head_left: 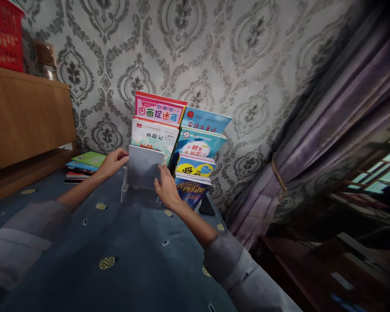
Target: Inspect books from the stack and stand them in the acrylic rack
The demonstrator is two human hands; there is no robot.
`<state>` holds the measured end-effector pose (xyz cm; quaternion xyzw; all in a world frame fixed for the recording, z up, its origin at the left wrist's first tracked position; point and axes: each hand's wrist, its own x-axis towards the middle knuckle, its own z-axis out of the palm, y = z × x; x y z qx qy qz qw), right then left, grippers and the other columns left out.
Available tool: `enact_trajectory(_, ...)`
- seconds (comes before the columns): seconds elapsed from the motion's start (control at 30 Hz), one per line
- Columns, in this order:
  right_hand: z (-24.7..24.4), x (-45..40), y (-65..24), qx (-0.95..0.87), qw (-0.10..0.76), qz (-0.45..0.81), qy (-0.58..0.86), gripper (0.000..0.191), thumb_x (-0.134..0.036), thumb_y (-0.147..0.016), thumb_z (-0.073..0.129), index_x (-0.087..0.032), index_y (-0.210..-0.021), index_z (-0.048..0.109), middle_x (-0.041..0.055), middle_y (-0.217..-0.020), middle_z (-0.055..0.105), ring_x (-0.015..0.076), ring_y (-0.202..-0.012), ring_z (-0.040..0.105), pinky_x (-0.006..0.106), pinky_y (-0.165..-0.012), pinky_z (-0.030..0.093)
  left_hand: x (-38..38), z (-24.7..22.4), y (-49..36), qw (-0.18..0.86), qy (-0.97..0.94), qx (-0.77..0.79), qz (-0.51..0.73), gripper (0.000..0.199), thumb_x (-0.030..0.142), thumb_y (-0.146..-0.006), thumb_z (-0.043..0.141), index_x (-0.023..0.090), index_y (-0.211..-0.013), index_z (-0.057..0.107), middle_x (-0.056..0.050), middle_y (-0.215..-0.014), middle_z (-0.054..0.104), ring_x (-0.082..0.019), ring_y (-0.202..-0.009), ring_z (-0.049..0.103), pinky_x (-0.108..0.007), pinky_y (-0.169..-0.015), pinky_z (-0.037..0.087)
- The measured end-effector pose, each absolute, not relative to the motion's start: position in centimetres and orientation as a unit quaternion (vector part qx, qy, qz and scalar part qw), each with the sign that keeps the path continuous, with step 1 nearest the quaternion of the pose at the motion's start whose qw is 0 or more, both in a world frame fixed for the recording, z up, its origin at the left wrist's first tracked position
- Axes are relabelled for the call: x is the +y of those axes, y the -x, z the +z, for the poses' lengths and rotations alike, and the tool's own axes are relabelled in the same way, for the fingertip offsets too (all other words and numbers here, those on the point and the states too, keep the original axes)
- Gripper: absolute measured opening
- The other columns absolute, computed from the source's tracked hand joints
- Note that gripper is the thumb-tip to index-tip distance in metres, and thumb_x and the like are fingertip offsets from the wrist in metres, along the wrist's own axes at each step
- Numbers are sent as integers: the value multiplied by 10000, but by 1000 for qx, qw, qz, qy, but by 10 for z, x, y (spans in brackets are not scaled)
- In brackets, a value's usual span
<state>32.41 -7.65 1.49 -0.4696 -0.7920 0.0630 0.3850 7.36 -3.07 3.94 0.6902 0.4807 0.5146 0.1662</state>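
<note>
Blue cloth (84,260) nearest; left hand (115,161) and right hand (167,187) hold grey panel (145,167) by opposite edges. Likely seating it in clear rack (124,190) below grip; next needs even pressure.

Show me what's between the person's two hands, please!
A flat grey thing, maybe a book, stands upright between the left hand and the right hand. You can see it in the head view.
</note>
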Motion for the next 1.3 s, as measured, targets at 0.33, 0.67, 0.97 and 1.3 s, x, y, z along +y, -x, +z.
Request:
enact_trajectory(0.33, 7, -84, -331, -807, 399, 57, 432, 562, -179, -922, 499, -81, -1476, 484, 218, -1555, 461, 308, -1474, 433, 486, -1242, 336, -36, 26, -70, 162, -704, 473, 505, 315, 471, -794, 555, 187, -926, 591, -20, -844, 649, -208, -829, 627, -326, -758, 499)
enact_trajectory(0.67, -4, -93, -337, -812, 411, 64, 409, 560, -176, -932, 495, -100, -1486, 484, 218, -1577, 440, 308, -1496, 402, 516, -1240, 335, -47, -29, -45, 98, -717, 551, 415, 355, 442, -868, 496, 197, -1106, 596, -86, -1083, 724, -258, -1014, 681, -365, -855, 538)
enact_trajectory(0.97, -35, -143, -346, -803, 454, 70, 380, 522, -182, -1006, 458, -203, -1527, 465, 139, -1631, 400, 253, -1506, 395, 472, -1214, 394, -22, -73, 21, -12, -638, 726, 256, 265, 287, -848, 494, 164, -1000, 673, -179, -1107, 714, -375, -1139, 624, -480, -995, 469)
enact_trajectory(1.3, -161, -210, -321, -810, 412, 170, 382, 577, -118, -956, 549, -289, -1505, 497, 102, -1550, 527, 220, -1399, 542, 341, -1094, 522, 46, -62, 39, -49, -645, 745, 162, 292, 296, -971, 540, 95, -1133, 675, -239, -1284, 640, -389, -1283, 546, -525, -1051, 448)
